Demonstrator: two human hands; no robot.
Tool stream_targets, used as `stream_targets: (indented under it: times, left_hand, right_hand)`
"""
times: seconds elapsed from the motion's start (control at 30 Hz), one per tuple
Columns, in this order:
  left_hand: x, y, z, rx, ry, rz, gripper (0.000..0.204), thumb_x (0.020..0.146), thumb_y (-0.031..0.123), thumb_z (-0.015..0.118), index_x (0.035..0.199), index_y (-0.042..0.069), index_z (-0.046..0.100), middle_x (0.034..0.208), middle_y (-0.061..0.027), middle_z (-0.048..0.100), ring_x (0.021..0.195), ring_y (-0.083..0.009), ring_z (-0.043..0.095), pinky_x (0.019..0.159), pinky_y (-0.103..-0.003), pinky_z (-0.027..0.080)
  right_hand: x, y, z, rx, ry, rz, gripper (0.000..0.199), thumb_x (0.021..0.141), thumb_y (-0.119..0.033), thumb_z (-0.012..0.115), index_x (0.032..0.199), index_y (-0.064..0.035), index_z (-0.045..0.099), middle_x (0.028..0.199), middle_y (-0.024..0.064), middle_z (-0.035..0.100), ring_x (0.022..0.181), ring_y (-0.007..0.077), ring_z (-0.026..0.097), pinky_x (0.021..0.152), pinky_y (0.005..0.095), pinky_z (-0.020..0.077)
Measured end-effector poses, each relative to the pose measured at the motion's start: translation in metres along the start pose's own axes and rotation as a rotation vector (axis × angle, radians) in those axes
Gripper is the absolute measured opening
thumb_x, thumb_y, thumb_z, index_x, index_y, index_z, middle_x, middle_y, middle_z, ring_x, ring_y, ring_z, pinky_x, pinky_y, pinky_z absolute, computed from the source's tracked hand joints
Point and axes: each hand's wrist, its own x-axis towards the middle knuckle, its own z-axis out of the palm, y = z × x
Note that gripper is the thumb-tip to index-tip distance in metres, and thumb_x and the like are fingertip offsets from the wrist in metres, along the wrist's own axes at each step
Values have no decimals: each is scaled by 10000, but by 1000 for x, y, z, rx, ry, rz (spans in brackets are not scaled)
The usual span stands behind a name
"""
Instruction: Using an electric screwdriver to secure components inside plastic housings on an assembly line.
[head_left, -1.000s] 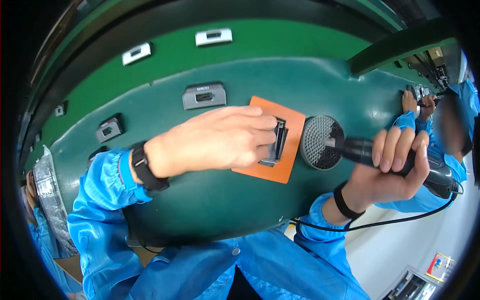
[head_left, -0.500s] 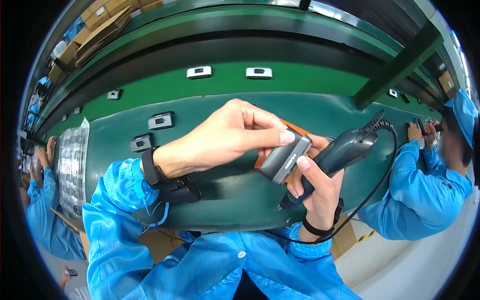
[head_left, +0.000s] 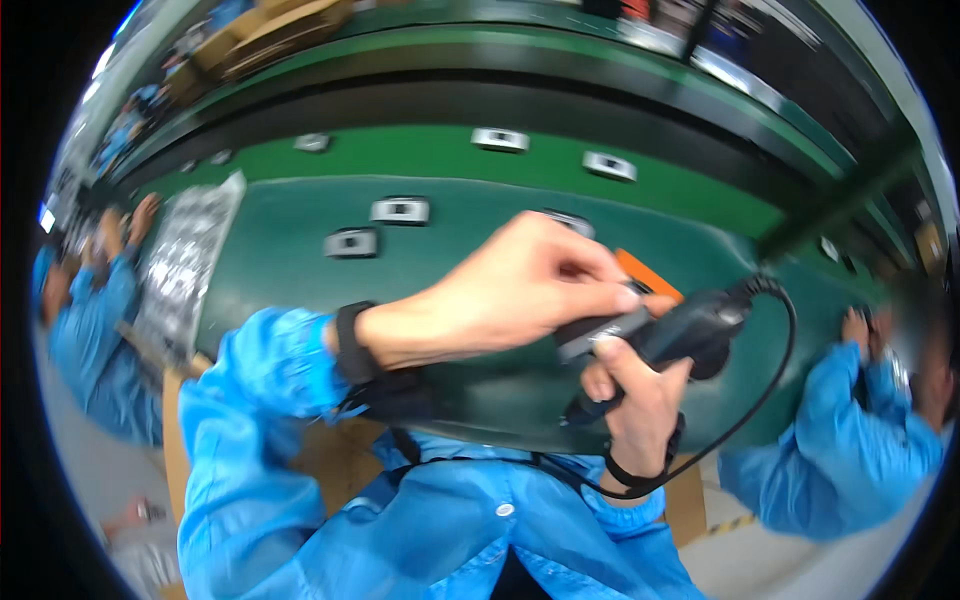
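Between my two hands is a small dark rectangular device with a grey edge, blurred by motion. My left hand pinches its upper side between thumb and fingers. With the thumb against the same device, my right hand also grips a black electric screwdriver, its tip slanting down to the left and its coiled cord looping toward my wrist. Just beyond the hands, an orange piece lies on the green mat, partly hidden by my fingers.
Several silver-and-black devices, such as one nearby, stand on the mat and the green strip behind. Bubble wrap lies at the left. Co-workers in blue sit on the left and right. A green post rises at right.
My view has turned, so the bench devices appear farther right. The held device has tilted flatter, and more of the orange piece shows. Both hands keep their grips.
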Motion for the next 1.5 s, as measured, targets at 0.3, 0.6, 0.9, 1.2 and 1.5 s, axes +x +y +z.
stream_targets:
  times: [0.3,0.6,0.9,1.2,1.5]
  left_hand:
    - [-24,-17,-32,-29,-110,36,177,824,51,809,916,-50,696,811,-58,704,772,-101,649,712,-275,522]
    - [45,-45,-222,1414,593,394,175,796,64,640,944,31,727,918,-213,710,902,-418,691,789,-501,575]
    - [58,-135,-350,1711,516,4,286,846,155,749,1079,5,675,1065,-250,700,1035,-415,677,873,-491,558]
    - [168,-72,52,741,-654,615,1201,715,316,921,1601,-9,178,1565,-287,344,1425,-411,385,1194,-469,337]
    - [173,-90,117,879,-587,634,1232,663,452,919,1562,-50,242,1297,-250,528,1188,-406,519,1057,-471,425]
  right_hand:
    - [-3,15,11,-275,-130,-65,597,873,36,695,1420,6,458,1093,155,625,574,89,514,467,211,418]
    - [-39,-17,0,-509,10,-246,352,1028,-224,585,1273,17,512,780,102,542,532,135,461,435,276,361]
    - [-93,-7,-31,-158,55,1,379,905,86,622,1254,15,491,1082,224,721,559,80,507,514,225,441]
    - [-55,8,2,-259,-585,-24,320,902,-86,749,1186,-23,614,906,76,706,737,119,662,624,277,500]
    - [-58,29,5,-169,-808,94,218,869,-139,722,986,-15,588,632,69,517,528,189,480,519,324,377]
